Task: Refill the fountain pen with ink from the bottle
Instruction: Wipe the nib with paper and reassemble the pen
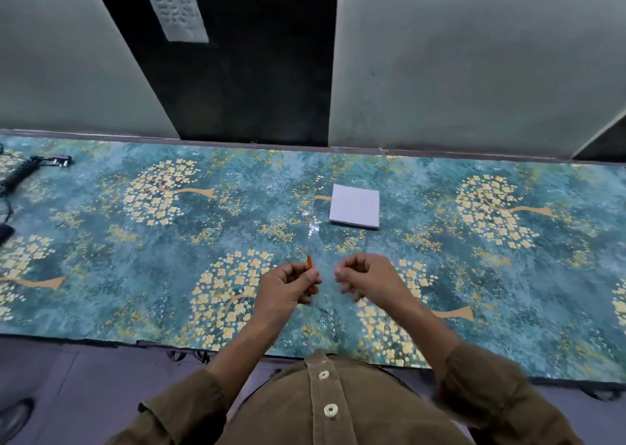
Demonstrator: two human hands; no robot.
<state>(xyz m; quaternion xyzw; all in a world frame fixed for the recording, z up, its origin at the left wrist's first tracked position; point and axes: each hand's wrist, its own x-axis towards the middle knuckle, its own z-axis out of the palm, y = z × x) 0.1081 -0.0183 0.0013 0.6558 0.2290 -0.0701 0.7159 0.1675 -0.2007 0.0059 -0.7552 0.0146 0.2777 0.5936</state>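
Observation:
My left hand is closed around a thin orange fountain pen; its orange end sticks up above my fingers and a bit of it shows below them. My right hand hovers just to the right of the pen, apart from it, fingers curled in and blurred; I see nothing in it. Both hands are above the front middle of the table, which has a teal cover with yellow flower trees. No ink bottle is in view.
A white square pad of paper lies flat beyond my hands, toward the back. A black coiled cable with a plug lies at the far left. A wall runs along the table's back edge.

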